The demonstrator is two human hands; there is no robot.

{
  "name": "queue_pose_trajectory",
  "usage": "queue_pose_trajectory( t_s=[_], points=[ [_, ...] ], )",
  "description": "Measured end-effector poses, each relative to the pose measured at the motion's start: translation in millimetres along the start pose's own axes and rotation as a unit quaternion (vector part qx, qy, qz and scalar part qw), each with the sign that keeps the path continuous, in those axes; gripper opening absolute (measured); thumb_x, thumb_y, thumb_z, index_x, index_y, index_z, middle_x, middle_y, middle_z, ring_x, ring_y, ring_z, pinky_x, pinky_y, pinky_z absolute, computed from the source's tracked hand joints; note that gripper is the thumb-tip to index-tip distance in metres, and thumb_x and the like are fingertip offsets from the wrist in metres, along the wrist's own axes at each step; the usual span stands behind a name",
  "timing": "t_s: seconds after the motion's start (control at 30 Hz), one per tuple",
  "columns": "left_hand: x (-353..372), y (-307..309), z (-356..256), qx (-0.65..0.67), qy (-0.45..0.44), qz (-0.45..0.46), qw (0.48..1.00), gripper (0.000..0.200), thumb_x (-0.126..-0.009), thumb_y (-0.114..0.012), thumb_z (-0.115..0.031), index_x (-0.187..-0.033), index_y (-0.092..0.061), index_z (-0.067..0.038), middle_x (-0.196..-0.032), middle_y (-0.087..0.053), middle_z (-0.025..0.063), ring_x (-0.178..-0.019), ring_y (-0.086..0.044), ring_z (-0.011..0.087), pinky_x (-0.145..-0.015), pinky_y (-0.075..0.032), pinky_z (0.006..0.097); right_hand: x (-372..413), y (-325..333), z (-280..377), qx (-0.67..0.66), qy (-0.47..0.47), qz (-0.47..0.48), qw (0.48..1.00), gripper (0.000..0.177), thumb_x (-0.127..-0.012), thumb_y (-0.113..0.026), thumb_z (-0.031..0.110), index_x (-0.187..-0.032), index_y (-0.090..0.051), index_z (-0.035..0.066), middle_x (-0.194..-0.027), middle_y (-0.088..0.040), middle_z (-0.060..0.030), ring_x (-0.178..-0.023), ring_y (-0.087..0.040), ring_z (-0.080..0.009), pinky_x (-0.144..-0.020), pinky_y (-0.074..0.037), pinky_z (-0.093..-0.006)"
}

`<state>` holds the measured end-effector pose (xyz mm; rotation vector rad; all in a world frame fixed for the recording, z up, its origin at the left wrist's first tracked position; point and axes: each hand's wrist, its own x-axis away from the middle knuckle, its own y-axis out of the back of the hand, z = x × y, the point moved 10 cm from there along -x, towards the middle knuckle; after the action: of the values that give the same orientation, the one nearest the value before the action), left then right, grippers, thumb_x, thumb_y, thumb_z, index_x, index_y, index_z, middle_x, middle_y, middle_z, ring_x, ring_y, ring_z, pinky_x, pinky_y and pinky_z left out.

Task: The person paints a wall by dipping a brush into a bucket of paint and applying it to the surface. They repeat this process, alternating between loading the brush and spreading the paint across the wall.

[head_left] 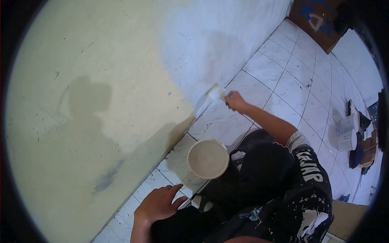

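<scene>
My right hand (pixel 234 101) is closed around the handle of a pale paintbrush (pixel 216 91), whose head is at the foot of the wall, close to the floor edge. White paint (pixel 202 40) covers the right part of the wall, beside the yellowish unpainted part (pixel 133 73). A round tub (pixel 208 159) with whitish contents stands on the tiles between my hands. Over my bent knee, below and left of the tub, my left hand (pixel 160 202) rests with its fingers apart and nothing in them.
White marbled tiles (pixel 283 105) stretch right from the wall. White perforated baskets (pixel 347 139) and assorted items stand at the far right. A brown board with blue marks (pixel 314 24) is at the top right. My shadow falls on the wall.
</scene>
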<state>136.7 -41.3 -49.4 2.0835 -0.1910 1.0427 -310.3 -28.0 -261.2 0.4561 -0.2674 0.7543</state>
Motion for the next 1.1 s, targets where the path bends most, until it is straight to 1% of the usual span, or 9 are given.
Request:
queue_pose_trajectory(
  t_s=[0.13, 0.3, 0.47, 0.53, 0.6, 0.7, 0.8, 0.9, 1.1],
  points=[
    [-6.7, 3.2, 2.5, 0.003, 0.004, 0.003, 1.000, 0.057, -0.101, -0.050, -0.049, -0.143, -0.050, -0.010, -0.131, -0.061, 0.0215, -0.119, -0.059, 0.0414, -0.103, -0.047, 0.0457, 33.9, 33.0, 108.5, -0.003, 0.057, -0.013, 0.998, 0.018, -0.087, -0.060, 0.012, -0.080, -0.059, -0.004, -0.067, -0.061, -0.0119, -0.051, -0.052, -0.0172, -0.040, -0.038, -0.0332],
    [-13.0, 5.0, -1.9, 0.015, -0.007, 0.009, 1.000, 0.057, -0.101, -0.052, -0.048, -0.143, -0.050, -0.009, -0.131, -0.062, 0.0216, -0.118, -0.059, 0.0417, -0.102, -0.047, 0.0455, 99.2, 78.9, 212.1, -0.033, 0.119, -0.001, 0.992, 0.013, -0.093, -0.059, 0.014, -0.097, -0.061, 0.002, -0.071, -0.055, -0.0028, -0.052, -0.042, -0.0059, -0.040, -0.027, -0.0229],
    [-15.5, 13.6, -8.2, -0.004, -0.054, -0.050, 0.997, 0.054, -0.100, -0.053, -0.044, -0.137, -0.055, -0.005, -0.115, -0.067, 0.0216, -0.101, -0.065, 0.0407, -0.089, -0.051, 0.0464, 177.0, 108.2, 313.1, 0.229, 0.273, -0.026, 0.934, 0.022, -0.097, -0.060, 0.029, -0.105, -0.063, 0.008, -0.072, -0.052, 0.0040, -0.056, -0.041, -0.0023, -0.045, -0.030, -0.0193],
    [-13.3, 13.1, -8.5, 0.004, -0.033, -0.018, 0.999, 0.053, -0.100, -0.055, -0.043, -0.138, -0.054, -0.007, -0.119, -0.065, 0.0233, -0.111, -0.061, 0.0414, -0.097, -0.048, 0.0465, 195.2, 94.2, 334.6, 0.302, 0.278, 0.052, 0.910, 0.028, -0.098, -0.063, 0.023, -0.117, -0.062, 0.004, -0.074, -0.054, 0.0015, -0.060, -0.045, -0.0037, -0.049, -0.036, -0.0203],
    [-10.6, 14.9, -11.0, 0.013, -0.069, -0.042, 0.997, 0.051, -0.098, -0.058, -0.039, -0.133, -0.056, -0.001, -0.110, -0.067, 0.0231, -0.104, -0.062, 0.0408, -0.092, -0.049, 0.0460, 213.0, 69.6, 343.3, 0.376, 0.338, 0.038, 0.862, 0.033, -0.098, -0.063, 0.021, -0.125, -0.059, 0.002, -0.079, -0.059, -0.0027, -0.066, -0.053, -0.0067, -0.055, -0.044, -0.0246],
    [-4.5, 20.4, -13.2, 0.014, -0.073, -0.058, 0.996, 0.048, -0.098, -0.058, -0.037, -0.130, -0.058, -0.001, -0.107, -0.067, 0.0216, -0.100, -0.063, 0.0393, -0.088, -0.049, 0.0458, 204.0, -12.4, 311.2, 0.470, 0.307, 0.234, 0.794, 0.041, -0.098, -0.063, 0.020, -0.134, -0.055, 0.002, -0.084, -0.064, -0.0071, -0.072, -0.059, -0.0111, -0.062, -0.050, -0.0302],
    [-0.8, 16.3, -13.2, 0.012, -0.094, -0.058, 0.994, 0.047, -0.099, -0.058, -0.035, -0.129, -0.057, 0.001, -0.105, -0.067, 0.0188, -0.098, -0.064, 0.0363, -0.088, -0.048, 0.0437, 201.9, -105.2, 220.7, 0.557, 0.187, 0.474, 0.656, 0.016, -0.098, -0.060, 0.015, -0.109, -0.056, 0.003, -0.084, -0.065, -0.0143, -0.077, -0.065, -0.0225, -0.070, -0.050, -0.0401],
    [7.9, 5.1, -17.4, -0.004, -0.107, -0.059, 0.992, 0.047, -0.099, -0.058, -0.034, -0.129, -0.056, 0.002, -0.104, -0.067, 0.0182, -0.097, -0.064, 0.0348, -0.090, -0.047, 0.0429, 221.4, -152.1, 144.3, 0.535, 0.195, 0.540, 0.620, 0.026, -0.091, -0.060, 0.009, -0.116, -0.055, 0.002, -0.090, -0.067, -0.0224, -0.084, -0.067, -0.0364, -0.073, -0.049, -0.0469],
    [15.4, 2.8, -10.6, 0.006, -0.115, -0.067, 0.991, 0.046, -0.100, -0.057, -0.035, -0.128, -0.056, 0.002, -0.101, -0.066, 0.0173, -0.097, -0.064, 0.0339, -0.091, -0.047, 0.0424, 225.0, -186.8, 18.4, 0.643, 0.197, 0.536, 0.510, 0.044, -0.082, -0.062, 0.003, -0.124, -0.054, -0.005, -0.096, -0.067, -0.0265, -0.096, -0.066, -0.0415, -0.083, -0.053, -0.0484]
  ],
)
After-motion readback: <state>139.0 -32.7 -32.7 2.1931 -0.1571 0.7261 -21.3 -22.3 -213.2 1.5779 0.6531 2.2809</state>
